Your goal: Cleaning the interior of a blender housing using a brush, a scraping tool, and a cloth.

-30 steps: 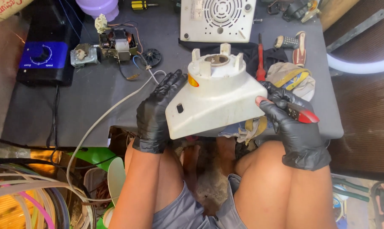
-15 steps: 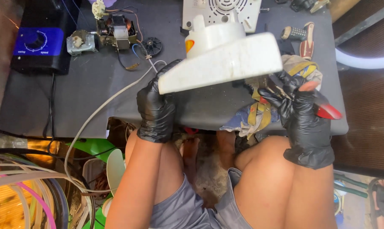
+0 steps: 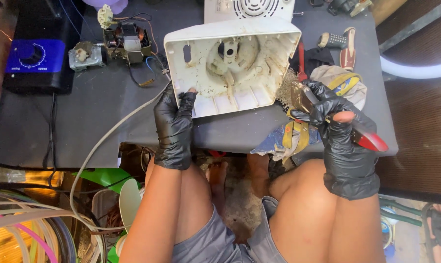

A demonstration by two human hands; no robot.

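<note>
Black-gloved, our left hand (image 3: 174, 127) grips the white housing (image 3: 232, 65) by its near-left corner, hollow facing us; our right hand (image 3: 338, 127), closed around a brush (image 3: 305, 100), sits just right of it.

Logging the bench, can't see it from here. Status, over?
Left hand grips white housing, open underside facing up, grimy inside. Right hand holds red-handled brush beside it. Rag and motor lie nearby.
</note>
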